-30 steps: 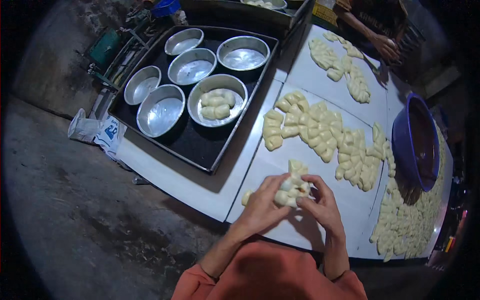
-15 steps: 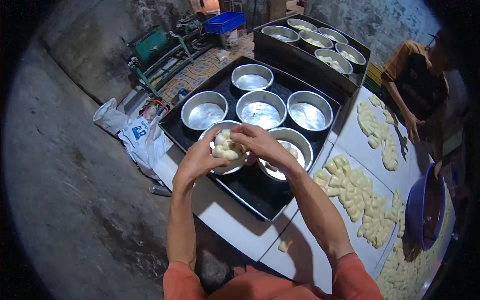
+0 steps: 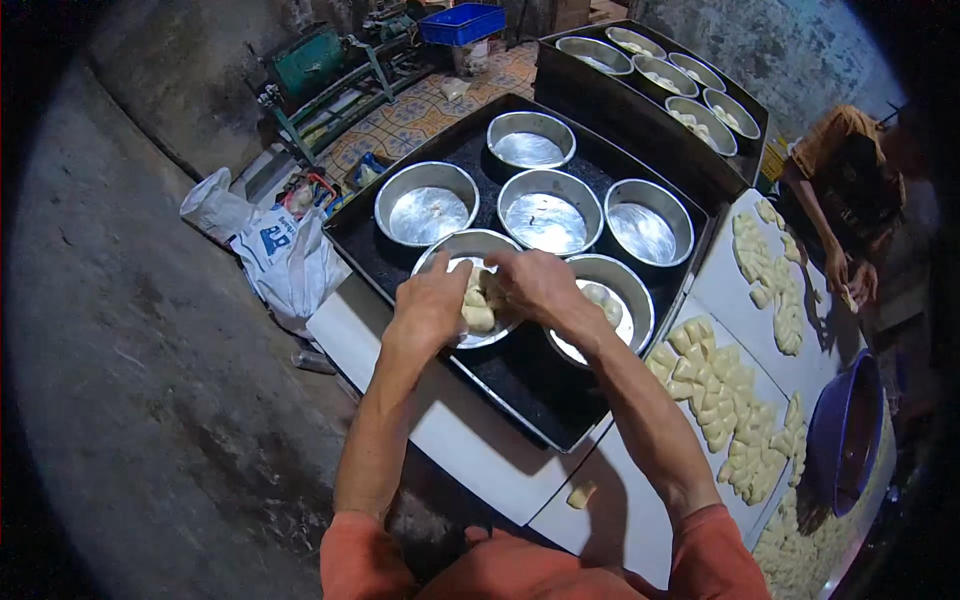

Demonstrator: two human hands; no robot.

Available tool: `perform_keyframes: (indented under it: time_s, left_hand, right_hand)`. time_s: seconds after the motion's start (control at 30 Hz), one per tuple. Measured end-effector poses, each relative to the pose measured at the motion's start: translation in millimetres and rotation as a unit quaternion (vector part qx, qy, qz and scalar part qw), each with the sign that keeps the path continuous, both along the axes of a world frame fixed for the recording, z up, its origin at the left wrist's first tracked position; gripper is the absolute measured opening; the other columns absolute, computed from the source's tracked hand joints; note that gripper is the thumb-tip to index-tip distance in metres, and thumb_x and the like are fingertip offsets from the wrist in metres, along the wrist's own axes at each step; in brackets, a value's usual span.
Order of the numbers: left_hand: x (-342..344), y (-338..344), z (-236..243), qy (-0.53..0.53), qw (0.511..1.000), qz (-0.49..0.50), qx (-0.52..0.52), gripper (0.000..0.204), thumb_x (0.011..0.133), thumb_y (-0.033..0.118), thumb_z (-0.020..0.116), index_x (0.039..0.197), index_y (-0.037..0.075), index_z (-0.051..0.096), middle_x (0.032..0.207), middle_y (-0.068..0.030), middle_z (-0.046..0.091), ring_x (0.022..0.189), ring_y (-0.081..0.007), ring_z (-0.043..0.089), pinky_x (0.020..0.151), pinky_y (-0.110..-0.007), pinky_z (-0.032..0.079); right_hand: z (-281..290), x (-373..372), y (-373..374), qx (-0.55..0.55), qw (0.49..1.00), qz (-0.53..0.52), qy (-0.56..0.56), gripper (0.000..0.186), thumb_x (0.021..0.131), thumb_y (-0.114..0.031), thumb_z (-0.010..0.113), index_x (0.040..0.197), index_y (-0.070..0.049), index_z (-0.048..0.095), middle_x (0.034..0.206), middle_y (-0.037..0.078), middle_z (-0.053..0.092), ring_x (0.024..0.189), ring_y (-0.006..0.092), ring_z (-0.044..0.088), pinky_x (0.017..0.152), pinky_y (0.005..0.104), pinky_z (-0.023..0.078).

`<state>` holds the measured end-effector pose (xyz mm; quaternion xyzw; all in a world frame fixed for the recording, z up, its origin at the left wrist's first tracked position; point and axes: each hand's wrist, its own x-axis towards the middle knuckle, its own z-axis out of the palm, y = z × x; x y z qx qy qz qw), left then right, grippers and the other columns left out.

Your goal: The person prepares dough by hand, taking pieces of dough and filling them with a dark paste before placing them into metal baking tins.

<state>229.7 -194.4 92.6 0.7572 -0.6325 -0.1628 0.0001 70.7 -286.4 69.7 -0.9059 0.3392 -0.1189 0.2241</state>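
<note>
Both hands are in the round metal pan (image 3: 444, 333) at the near left of the black tray (image 3: 540, 415), around pale dough pieces (image 3: 478, 316). My left hand (image 3: 428, 306) has its fingers at the left of the dough. My right hand (image 3: 532, 292) curls its fingers over the dough's right side, partly hiding it. The neighbouring pan (image 3: 638, 340) holds dough (image 3: 600, 298). The pans behind, such as the middle one (image 3: 548, 216), show bare metal bottoms.
Dough pieces (image 3: 715, 395) lie on the white table (image 3: 465, 460) beside a purple bowl (image 3: 840, 420). A co-worker (image 3: 845, 190) handles dough at right. Behind stand a second tray of pans (image 3: 600, 85), a green machine (image 3: 310, 75), a blue crate (image 3: 460, 22). White sacks (image 3: 290, 275) lie left.
My hands carried the dough from the table to the pan and are now lower in it. The view swung toward the trays. The co-worker's hands have moved.
</note>
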Motion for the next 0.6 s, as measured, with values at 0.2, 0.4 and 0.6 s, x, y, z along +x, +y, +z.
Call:
perform_keyframes:
  time_s: [0.2, 0.4, 0.6]
  left_hand:
    - [-2, 3, 6, -0.050, 0.995, -0.075, -0.050, 0.043, 0.074, 0.036, 0.077, 0.111, 0.015, 0.067, 0.110, -0.0105, 0.068, 0.099, -0.0315, 0.067, 0.082, -0.046, 0.052]
    - [-29, 55, 17, 0.092, 0.964, -0.005, -0.250, 0.056, 0.079, 0.007, 0.075, 0.133, 0.001, 0.057, 0.140, -0.0215, 0.054, 0.128, -0.0373, 0.054, 0.104, -0.040, 0.044]
    - [-117, 143, 44, 0.444, 0.877, -0.073, -0.169, 0.043, 0.074, 0.010, 0.081, 0.115, 0.002, 0.070, 0.104, -0.0123, 0.073, 0.088, -0.0191, 0.070, 0.068, -0.028, 0.051]
  right_hand:
    - [59, -113, 26, 0.137, 0.936, -0.126, -0.299, 0.024, 0.096, -0.018, 0.063, 0.113, -0.002, 0.067, 0.093, 0.007, 0.072, 0.075, 0.0118, 0.065, 0.064, 0.0258, 0.051]
    - [35, -297, 116, 0.168, 0.845, -0.419, -0.288, 0.027, 0.095, -0.019, 0.064, 0.115, -0.001, 0.067, 0.087, 0.007, 0.069, 0.070, 0.0102, 0.062, 0.061, 0.0235, 0.049]
    - [-23, -339, 226, 0.148, 0.874, -0.449, -0.114, 0.045, 0.088, -0.026, 0.069, 0.122, 0.001, 0.060, 0.107, 0.017, 0.067, 0.095, 0.0272, 0.068, 0.080, 0.0373, 0.053]
